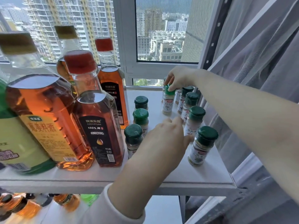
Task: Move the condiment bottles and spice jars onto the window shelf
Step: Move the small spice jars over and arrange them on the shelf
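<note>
Tower blocks fill the window (77, 21) behind a white window shelf (194, 175), and a grey curtain (262, 59) hangs along its right side. On the shelf's left half stand the condiment bottles. A big amber bottle (42, 113) with a yellow label is at the front, with a green bottle (11, 143) beside it, cut off by the edge. Two red-capped oil bottles (98, 126) with black labels stand one behind the other, and a tan-capped bottle (67, 46) is further back. Blurred below the shelf, more bottles (24, 206) sit on a lower level.

The right half holds green-capped spice jars (203, 143) in two rows running front to back, three near the oil bottles and the rest along the right edge. The right hand (178, 78) reaches to the back of the shelf and pinches the cap of a light-capped jar (168, 102) that stands upright between the rows. Whether its base touches the shelf I cannot tell. The left hand (168, 138), in a white sleeve (105, 210), lies low between the rows, back turned up, close against the second jar (195, 120) of the right row. Its fingers are hidden, so I cannot tell whether it grips anything.
</note>
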### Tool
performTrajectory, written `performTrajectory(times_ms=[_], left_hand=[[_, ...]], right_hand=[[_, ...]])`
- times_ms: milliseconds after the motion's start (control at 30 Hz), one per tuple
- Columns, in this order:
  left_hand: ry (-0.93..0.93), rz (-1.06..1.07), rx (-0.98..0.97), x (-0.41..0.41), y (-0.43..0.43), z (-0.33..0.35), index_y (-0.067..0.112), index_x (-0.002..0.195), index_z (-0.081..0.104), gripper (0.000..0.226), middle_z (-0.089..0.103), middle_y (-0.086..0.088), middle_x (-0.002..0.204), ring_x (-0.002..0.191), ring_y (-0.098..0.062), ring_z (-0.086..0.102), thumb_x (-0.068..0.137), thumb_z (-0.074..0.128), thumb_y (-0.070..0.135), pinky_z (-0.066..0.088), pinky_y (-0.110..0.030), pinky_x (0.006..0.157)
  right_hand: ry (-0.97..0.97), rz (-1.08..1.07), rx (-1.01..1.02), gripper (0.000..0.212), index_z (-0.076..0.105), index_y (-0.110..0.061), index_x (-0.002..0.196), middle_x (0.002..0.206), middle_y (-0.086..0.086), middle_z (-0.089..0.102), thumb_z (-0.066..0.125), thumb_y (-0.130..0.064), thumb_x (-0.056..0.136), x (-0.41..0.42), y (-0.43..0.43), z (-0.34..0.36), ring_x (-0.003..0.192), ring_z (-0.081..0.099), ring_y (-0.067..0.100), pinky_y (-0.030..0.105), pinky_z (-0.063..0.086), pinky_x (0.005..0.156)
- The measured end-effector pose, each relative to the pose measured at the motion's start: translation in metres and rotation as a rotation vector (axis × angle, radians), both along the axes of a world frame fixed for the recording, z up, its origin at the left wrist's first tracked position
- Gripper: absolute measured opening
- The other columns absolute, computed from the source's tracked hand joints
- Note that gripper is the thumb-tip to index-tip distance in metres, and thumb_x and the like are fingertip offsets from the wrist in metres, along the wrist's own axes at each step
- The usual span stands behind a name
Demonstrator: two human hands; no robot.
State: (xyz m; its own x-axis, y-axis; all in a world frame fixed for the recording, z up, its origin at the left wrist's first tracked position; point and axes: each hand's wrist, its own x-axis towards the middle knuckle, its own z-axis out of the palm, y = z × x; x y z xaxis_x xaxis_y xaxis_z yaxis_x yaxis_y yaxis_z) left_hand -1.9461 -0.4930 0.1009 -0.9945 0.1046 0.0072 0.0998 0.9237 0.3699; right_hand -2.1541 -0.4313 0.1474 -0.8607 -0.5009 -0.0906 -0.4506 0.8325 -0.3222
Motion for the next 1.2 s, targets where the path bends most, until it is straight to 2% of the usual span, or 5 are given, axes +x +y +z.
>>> performTrajectory(times_ms=[100,333,900,1067,1200], left_hand=[[0.0,0.002,0.01,0.001,-0.001,0.001,0.019,0.131,0.035,0.044,0.045,-0.003,0.133,0.119,-0.022,0.046,0.095,0.038,0.045,0.042,-0.035,0.091],[0.023,-0.003,0.011,0.003,0.0,0.003,0.017,0.129,0.036,0.043,0.046,-0.004,0.131,0.118,-0.023,0.046,0.095,0.039,0.044,0.042,-0.035,0.091],[0.052,0.021,0.009,0.013,-0.003,0.014,0.019,0.13,0.035,0.044,0.045,-0.004,0.134,0.12,-0.022,0.045,0.095,0.04,0.044,0.042,-0.034,0.092],[0.109,0.027,0.003,0.021,-0.011,0.026,0.021,0.132,0.034,0.044,0.045,0.0,0.134,0.117,-0.017,0.047,0.095,0.039,0.044,0.034,-0.023,0.077],[0.104,0.044,-0.01,0.028,-0.016,0.029,0.022,0.135,0.031,0.047,0.043,0.0,0.136,0.12,-0.019,0.045,0.095,0.038,0.045,0.039,-0.027,0.084]], right_hand=[[0.002,0.002,0.0,0.032,0.062,-0.01,0.115,0.115,0.007,0.063,0.066,-0.012,0.084,0.002,0.0,0.001,0.096,0.059,0.018,0.019,0.045,0.065],[0.041,-0.003,-0.007,0.032,0.063,-0.011,0.115,0.119,0.007,0.061,0.067,-0.013,0.083,0.003,-0.002,-0.003,0.103,0.056,0.02,0.028,0.047,0.083],[0.035,0.019,0.054,0.034,0.059,-0.013,0.117,0.121,0.007,0.059,0.066,-0.017,0.084,0.005,-0.004,0.002,0.105,0.056,0.021,0.031,0.047,0.088],[0.031,0.167,-0.04,0.039,0.056,-0.011,0.12,0.123,0.005,0.058,0.065,-0.025,0.085,0.034,-0.02,0.023,0.106,0.055,0.02,0.032,0.046,0.096],[-0.018,0.312,0.044,0.041,0.055,-0.013,0.122,0.124,0.005,0.059,0.065,-0.027,0.085,0.062,-0.041,0.023,0.105,0.058,0.019,0.024,0.049,0.085]])
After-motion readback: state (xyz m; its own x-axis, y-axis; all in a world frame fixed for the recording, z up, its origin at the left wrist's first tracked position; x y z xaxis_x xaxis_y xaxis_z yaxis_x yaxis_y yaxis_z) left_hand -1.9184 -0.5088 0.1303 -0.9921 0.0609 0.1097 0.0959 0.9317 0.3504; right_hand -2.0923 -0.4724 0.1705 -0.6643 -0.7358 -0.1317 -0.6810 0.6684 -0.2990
